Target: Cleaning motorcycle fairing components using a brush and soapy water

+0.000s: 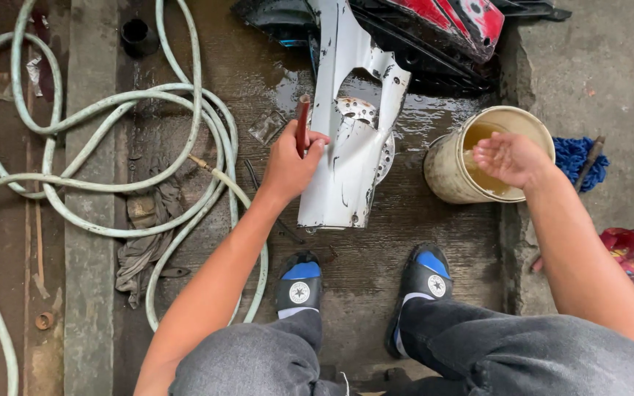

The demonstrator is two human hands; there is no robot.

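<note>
The white panel [346, 158] stands on the wet concrete floor [376, 264] just ahead of my feet, leaning against a dark heap with a red panel [456, 18] behind it. My left hand [291, 165] is clamped on a thin reddish tool [302, 121] and presses against the panel's left edge. My right hand [511, 158] hovers over the cream bucket [453, 183] of murky liquid, fingers loosely cupped and holding nothing. I judge the panel could slide on the wet floor if I press too hard. Drips from my right hand could make my grip slippery. The pale hose [111, 132] coiled near my left foot could trip me.
</note>
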